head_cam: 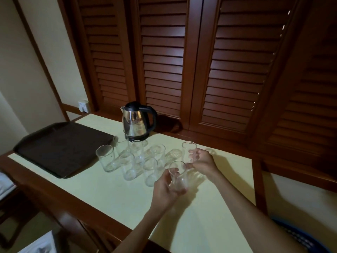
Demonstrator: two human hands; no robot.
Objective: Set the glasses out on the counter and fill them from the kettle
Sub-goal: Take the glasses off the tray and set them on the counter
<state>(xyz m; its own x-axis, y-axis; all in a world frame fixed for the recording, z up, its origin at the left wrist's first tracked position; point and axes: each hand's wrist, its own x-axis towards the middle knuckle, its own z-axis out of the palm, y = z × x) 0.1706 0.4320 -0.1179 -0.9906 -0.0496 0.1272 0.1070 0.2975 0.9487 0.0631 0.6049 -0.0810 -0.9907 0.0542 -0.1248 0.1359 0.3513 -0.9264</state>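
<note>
The hands each hold one tumbler; the left hand [164, 189] is curled around the near glass [180, 179] at its lower half, and the right hand [203, 161] grasps the far glass [187, 150] at mid height with the fingers around its side. Both are upright over the right part of the pale table [102, 194]; I cannot tell if their bases touch it. They look empty, so probably light; thin, smooth and fragile, so it seems best to take them around the wall, not at the rim, and to set them down softly. Both forearms reach forward from the near edge, the right one further. Just to the left, the other glasses [127, 167] stand close together; behind them is the steel kettle [135, 125] on its base; a dark tray [60, 147] lies at the far left; wooden shutters [164, 52] are behind.
</note>
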